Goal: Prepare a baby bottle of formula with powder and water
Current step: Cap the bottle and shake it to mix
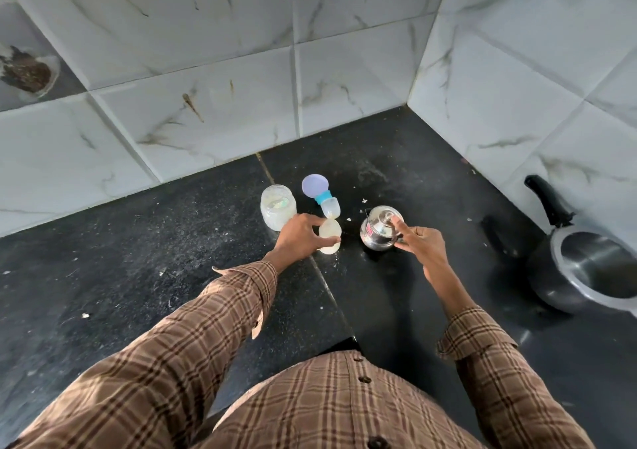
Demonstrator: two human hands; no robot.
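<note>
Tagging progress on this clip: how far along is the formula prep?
Early to middle. Done: the powder jar is open and the teat cap lies off the bottle. In hand: the left hand grips the open bottle, which looks pale inside; the right hand touches the steel pot's lid. Left: pour water, cap, mix.

Left hand (299, 238) grips the baby bottle (330, 237); right hand (421, 244) touches the steel pot's lid (383, 220) on the counter (138, 259)
</note>
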